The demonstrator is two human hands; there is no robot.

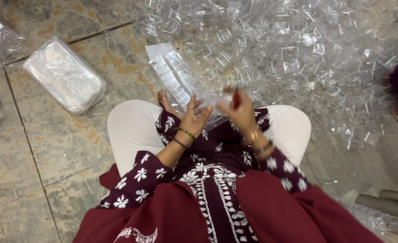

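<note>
While a heap of clear plastic boxes (297, 49) crowds the floor ahead and right, the left hand (194, 118) (fingers spread) and blurred right hand (240, 112), its grip unclear, meet over a clear sleeve of boxes (176, 81). Bare tiles (41, 135) lie left beside a wrapped packet (64, 74).

maroon sleeves, white flower print | white trousers | maroon scarf | bangles on both wrists

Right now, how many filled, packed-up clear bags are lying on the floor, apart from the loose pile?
2. One packed bag lies on the tiles at the left; a second packed bag lies just ahead of the left hand. More may be hidden in the loose pile.
</note>
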